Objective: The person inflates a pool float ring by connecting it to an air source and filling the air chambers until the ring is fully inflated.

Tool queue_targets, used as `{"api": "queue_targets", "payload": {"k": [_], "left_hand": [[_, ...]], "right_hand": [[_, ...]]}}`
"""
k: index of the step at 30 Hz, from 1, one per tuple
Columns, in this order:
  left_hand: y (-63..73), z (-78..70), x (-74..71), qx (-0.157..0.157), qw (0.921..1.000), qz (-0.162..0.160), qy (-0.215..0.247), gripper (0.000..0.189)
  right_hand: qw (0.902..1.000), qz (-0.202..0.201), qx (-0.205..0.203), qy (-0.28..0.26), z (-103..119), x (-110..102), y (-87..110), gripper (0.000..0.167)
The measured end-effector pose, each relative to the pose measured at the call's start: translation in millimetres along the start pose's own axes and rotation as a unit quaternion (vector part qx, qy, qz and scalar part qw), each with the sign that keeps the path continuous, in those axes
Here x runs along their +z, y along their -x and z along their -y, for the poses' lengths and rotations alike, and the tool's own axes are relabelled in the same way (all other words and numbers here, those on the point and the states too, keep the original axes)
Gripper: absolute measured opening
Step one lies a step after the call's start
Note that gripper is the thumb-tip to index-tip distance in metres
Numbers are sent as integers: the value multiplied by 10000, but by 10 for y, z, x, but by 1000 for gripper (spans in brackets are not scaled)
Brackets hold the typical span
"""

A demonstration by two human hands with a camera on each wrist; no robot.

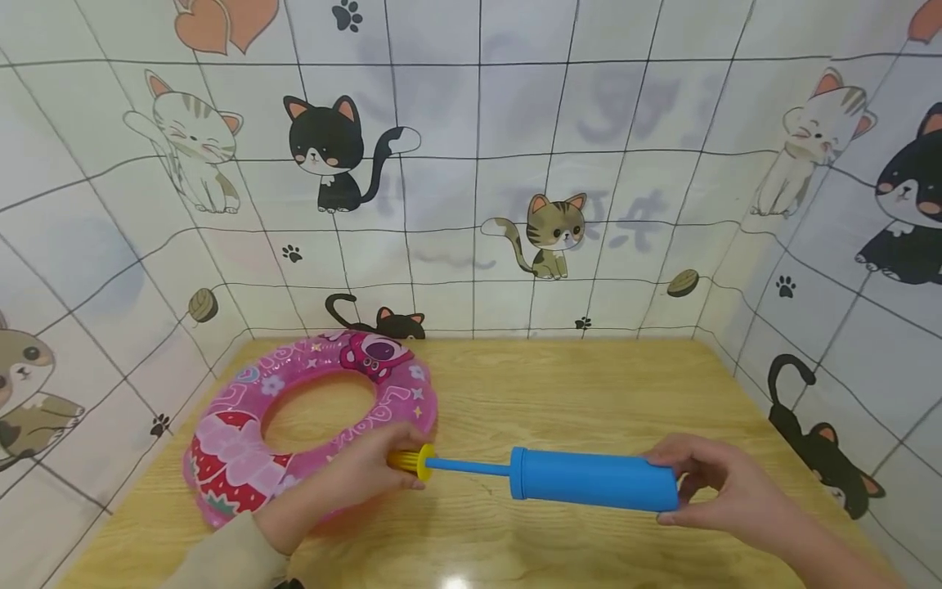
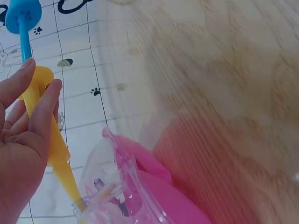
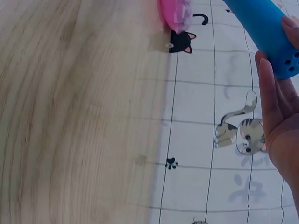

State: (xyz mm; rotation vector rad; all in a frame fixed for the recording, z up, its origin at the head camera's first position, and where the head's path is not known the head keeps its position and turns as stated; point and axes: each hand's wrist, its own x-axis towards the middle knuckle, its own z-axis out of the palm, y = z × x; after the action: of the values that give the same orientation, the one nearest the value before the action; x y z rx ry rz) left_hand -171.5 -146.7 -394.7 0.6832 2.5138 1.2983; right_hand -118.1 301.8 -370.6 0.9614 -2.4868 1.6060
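Observation:
A hand air pump with a blue barrel [image 1: 592,478] lies level above the table, its thin blue rod [image 1: 467,466] drawn partway out. My right hand [image 1: 724,491] grips the barrel's far end, thumb below and fingers above in the head view; small holes show in that end [image 3: 292,63] in the right wrist view. My left hand [image 1: 371,466] pinches the yellow nozzle end [image 2: 44,107] of the pump. The nozzle's tapered tip meets the clear plastic valve area of a pink swim ring [image 1: 235,409], which looks inflated and lies under my left forearm.
The wooden table [image 1: 559,384] runs back to a wall [image 1: 471,188] of white tile-pattern covering with cartoon cats. Similar side walls stand close on the left and right. The ring takes up the table's left side.

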Motion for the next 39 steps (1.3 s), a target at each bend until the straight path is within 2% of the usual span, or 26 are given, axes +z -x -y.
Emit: {"api": "queue_targets", "payload": {"k": [6, 13, 20, 27, 39], "left_hand": [[-95, -44, 123, 137, 9998, -160, -3, 43], [-189, -96, 263, 288, 9995, -134, -5, 43], [-153, -150, 339, 283, 9994, -111, -174, 41], [-123, -126, 303, 212, 9998, 2, -58, 40], [-166, 15, 138, 71, 9998, -103, -165, 40]], "right_hand": [[9996, -8, 274, -65, -28, 221, -137, 49], [9990, 19, 410, -199, -36, 458, -311, 46], [9978, 226, 517, -349, -76, 543, -364, 47], [9987, 229, 335, -300, -87, 447, -251, 47], [9984, -82, 469, 299, -152, -15, 30, 49]]}}
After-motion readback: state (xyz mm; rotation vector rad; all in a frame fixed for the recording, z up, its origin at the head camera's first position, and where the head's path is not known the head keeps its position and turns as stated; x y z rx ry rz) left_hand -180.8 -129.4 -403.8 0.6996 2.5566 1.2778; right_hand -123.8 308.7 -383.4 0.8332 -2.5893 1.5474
